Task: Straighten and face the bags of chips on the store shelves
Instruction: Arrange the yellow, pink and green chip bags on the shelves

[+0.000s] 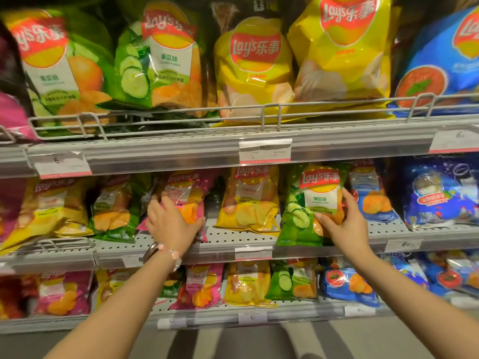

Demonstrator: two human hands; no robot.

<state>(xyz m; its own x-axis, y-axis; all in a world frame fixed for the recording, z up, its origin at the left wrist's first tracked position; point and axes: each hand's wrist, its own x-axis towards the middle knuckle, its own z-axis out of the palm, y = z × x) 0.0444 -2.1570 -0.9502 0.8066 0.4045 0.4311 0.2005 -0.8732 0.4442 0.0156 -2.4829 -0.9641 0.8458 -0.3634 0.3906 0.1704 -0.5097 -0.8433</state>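
Our right hand (344, 224) held the green cucumber bag (308, 206) by its lower right edge, thumb across the front, on the middle shelf (233, 239). Our left hand (171, 224) gripped the pink bag (186, 200) low on its front, fingers curled round its edges. We judged both bags light, air-puffed, crinkly and slippery, with fragile chips inside; holding by the edges or seams, not squeezing the middle, seemed best.

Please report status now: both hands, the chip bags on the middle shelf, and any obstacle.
Left hand grips pink bag, bag tilted. Right hand holds green cucumber bag, upright, facing out. Yellow bag between them untouched. No obstacle visible.
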